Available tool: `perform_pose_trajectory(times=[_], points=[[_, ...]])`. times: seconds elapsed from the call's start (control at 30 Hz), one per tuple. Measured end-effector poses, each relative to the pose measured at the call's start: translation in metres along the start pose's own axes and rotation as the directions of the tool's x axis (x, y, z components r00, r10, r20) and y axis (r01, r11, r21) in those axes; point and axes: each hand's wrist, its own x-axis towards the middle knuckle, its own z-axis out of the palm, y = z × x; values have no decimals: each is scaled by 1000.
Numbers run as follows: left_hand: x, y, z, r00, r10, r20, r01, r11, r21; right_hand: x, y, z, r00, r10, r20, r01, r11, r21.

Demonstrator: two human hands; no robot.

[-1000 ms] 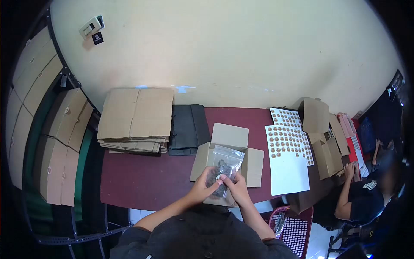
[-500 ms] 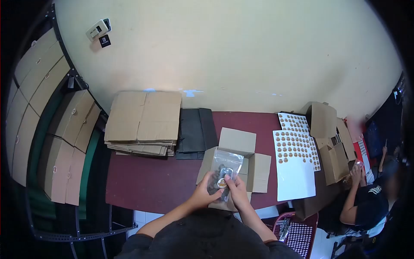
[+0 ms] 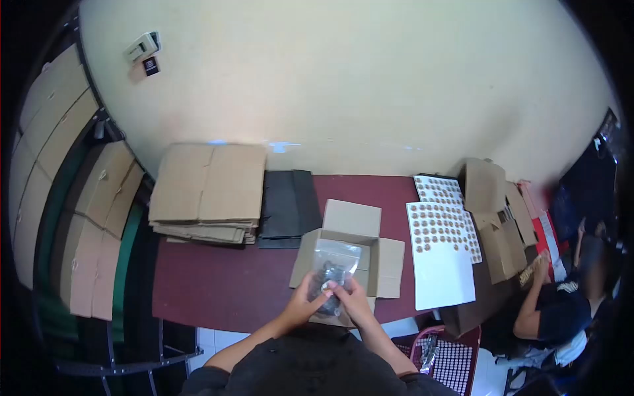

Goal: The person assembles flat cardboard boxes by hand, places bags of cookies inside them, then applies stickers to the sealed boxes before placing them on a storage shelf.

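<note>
My left hand [image 3: 305, 302] and my right hand [image 3: 353, 301] hold a clear zip bag [image 3: 337, 254] between them, with dark contents inside. Both thumbs press near a small round sticker on the bag's front. Beneath and behind the bag stands an open cardboard box [image 3: 388, 267], its flaps spread outward. The bag hides part of the box's inside.
Flattened cardboard [image 3: 208, 185] and black sheets [image 3: 287, 211] lie left on the maroon table [image 3: 218, 284]. Sticker sheets [image 3: 442, 277] and another open box [image 3: 505, 247] are at right. A red basket [image 3: 456, 363] is below; a person [image 3: 561, 310] sits far right.
The view has shifted, so the table things appear further left. The bag now sits slightly lower against the box, and my thumbs have come closer together over the sticker, covering more of it.
</note>
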Motion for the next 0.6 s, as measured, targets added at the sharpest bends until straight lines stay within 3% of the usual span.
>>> perform_pose_trajectory(times=[0.07, 0.2, 0.23, 0.27, 0.3, 0.37, 0.53, 0.6], points=[[1, -10, -3, 1000, -3, 24, 1, 998, 66, -1, -1, -5, 998, 24, 50, -17, 990, -138], [12, -10, 2, 996, 46, 80, -61, 980, 191, 5, 6, -14, 999, 18, -27, -18, 1000, -2], [15, -11, 5, 992, 73, 103, -89, 983, 163, 10, 13, -18, 998, -6, -64, 9, 999, 48], [17, -14, 8, 997, 47, 67, -50, 998, 39, 10, 5, -23, 1000, 13, 6, -13, 998, 56], [20, -13, 12, 1000, 9, 21, -8, 996, -84, 9, -3, -27, 1000, -2, -29, 4, 998, 59], [24, -8, 13, 998, 6, 62, -3, 999, -50, 5, -11, -27, 995, 20, 103, -3, 987, -162], [21, -9, 10, 996, 3, 94, -7, 999, 46, 2, -11, -19, 1000, -6, 13, 5, 999, 50], [20, -8, 6, 983, 42, 179, -64, 991, 120, 5, -8, -21, 1000, 0, 29, -2, 999, 51]])
